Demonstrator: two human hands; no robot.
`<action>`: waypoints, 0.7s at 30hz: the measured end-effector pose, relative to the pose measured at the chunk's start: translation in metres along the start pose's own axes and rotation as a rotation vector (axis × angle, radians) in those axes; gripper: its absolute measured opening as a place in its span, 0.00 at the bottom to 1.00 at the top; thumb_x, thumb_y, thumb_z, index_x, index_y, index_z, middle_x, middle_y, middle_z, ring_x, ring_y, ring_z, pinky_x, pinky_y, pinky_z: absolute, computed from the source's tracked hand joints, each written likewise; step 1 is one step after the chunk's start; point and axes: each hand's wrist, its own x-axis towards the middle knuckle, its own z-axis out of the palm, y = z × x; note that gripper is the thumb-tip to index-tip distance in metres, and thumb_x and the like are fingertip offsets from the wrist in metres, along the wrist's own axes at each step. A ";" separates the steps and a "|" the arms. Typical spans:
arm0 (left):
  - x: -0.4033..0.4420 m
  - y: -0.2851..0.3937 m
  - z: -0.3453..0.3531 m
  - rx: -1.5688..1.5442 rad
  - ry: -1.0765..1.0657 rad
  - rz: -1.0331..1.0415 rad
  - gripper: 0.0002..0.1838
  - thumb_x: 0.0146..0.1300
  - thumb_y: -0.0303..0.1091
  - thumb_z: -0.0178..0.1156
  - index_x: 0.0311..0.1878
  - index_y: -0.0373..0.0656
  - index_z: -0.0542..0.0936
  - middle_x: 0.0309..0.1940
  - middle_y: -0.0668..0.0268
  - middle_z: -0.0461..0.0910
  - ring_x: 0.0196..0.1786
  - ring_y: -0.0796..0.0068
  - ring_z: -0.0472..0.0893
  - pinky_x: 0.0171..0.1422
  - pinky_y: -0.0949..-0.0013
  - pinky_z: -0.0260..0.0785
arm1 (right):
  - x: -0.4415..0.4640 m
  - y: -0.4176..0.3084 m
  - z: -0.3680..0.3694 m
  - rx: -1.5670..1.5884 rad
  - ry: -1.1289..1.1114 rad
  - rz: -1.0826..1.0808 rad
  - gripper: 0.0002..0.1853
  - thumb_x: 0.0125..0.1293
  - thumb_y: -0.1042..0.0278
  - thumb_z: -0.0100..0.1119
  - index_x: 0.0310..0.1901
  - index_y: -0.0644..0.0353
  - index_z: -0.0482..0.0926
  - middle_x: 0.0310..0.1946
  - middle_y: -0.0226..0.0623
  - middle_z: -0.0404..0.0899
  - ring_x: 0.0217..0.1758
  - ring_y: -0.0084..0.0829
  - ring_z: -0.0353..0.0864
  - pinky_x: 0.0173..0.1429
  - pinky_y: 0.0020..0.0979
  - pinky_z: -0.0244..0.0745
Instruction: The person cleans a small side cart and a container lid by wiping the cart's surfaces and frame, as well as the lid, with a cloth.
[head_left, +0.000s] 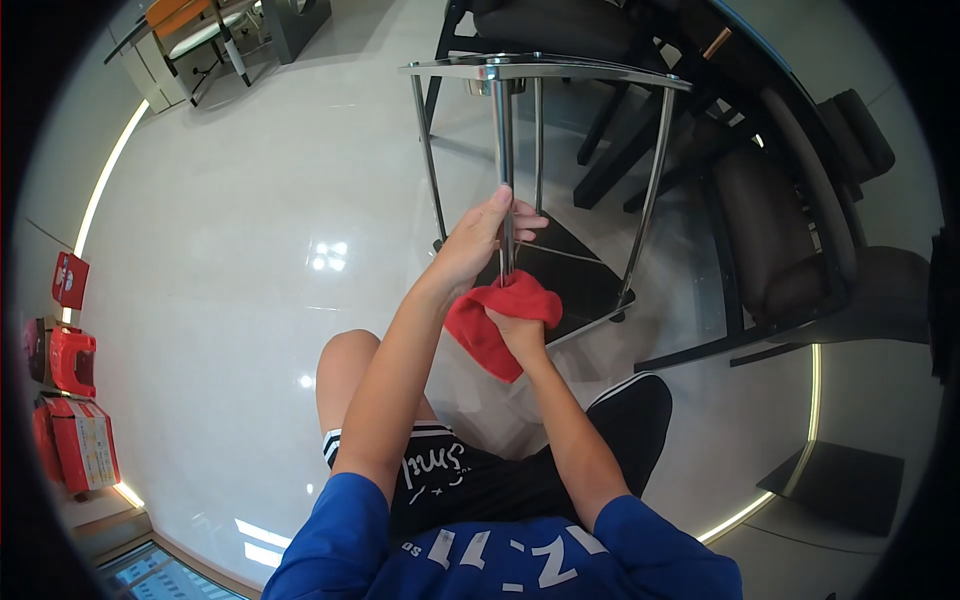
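A small side table [560, 71] with chrome legs and a dark lower shelf [588, 275] stands in front of me. My left hand [488, 232] is wrapped round its near chrome leg [503, 130], about midway up, with the fingers curled past the tube. Lower on the same leg, my right hand [519, 333] grips a red cloth [480, 325], which is bunched around the tube close to the lower shelf. Folds of the cloth hide most of the right fingers and the leg's bottom end.
Dark padded chairs [770, 220] and a dark table crowd the right side, close to the side table. Red boxes [82, 445] line the left wall. An orange-backed chair [200, 35] is at the far left. Glossy pale floor tiles [230, 220] lie around me.
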 end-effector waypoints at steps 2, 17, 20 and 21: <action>-0.004 0.001 -0.006 0.017 0.025 -0.007 0.29 0.71 0.61 0.40 0.48 0.42 0.74 0.45 0.60 0.81 0.46 0.73 0.78 0.54 0.68 0.66 | 0.007 -0.005 -0.001 -0.078 -0.007 -0.067 0.11 0.49 0.75 0.68 0.36 0.59 0.82 0.34 0.36 0.79 0.41 0.35 0.78 0.50 0.34 0.71; -0.033 0.056 -0.046 0.503 0.446 0.665 0.19 0.67 0.33 0.52 0.59 0.38 0.69 0.58 0.53 0.72 0.63 0.59 0.71 0.64 0.64 0.62 | -0.012 0.010 -0.001 -0.009 0.098 0.128 0.15 0.50 0.79 0.67 0.42 0.62 0.78 0.37 0.33 0.80 0.42 0.29 0.80 0.49 0.29 0.74; -0.037 0.064 -0.035 0.672 0.444 0.753 0.23 0.66 0.28 0.50 0.65 0.42 0.67 0.66 0.58 0.66 0.69 0.64 0.65 0.70 0.61 0.56 | -0.036 0.010 -0.010 0.037 0.108 0.246 0.18 0.49 0.80 0.67 0.43 0.63 0.76 0.37 0.34 0.79 0.43 0.30 0.80 0.49 0.30 0.74; -0.036 0.065 -0.029 0.733 0.433 0.828 0.23 0.65 0.26 0.50 0.65 0.42 0.67 0.67 0.58 0.65 0.70 0.61 0.64 0.70 0.59 0.55 | -0.044 0.010 -0.014 0.075 0.099 0.282 0.18 0.48 0.81 0.67 0.43 0.63 0.75 0.37 0.35 0.79 0.43 0.30 0.80 0.49 0.30 0.74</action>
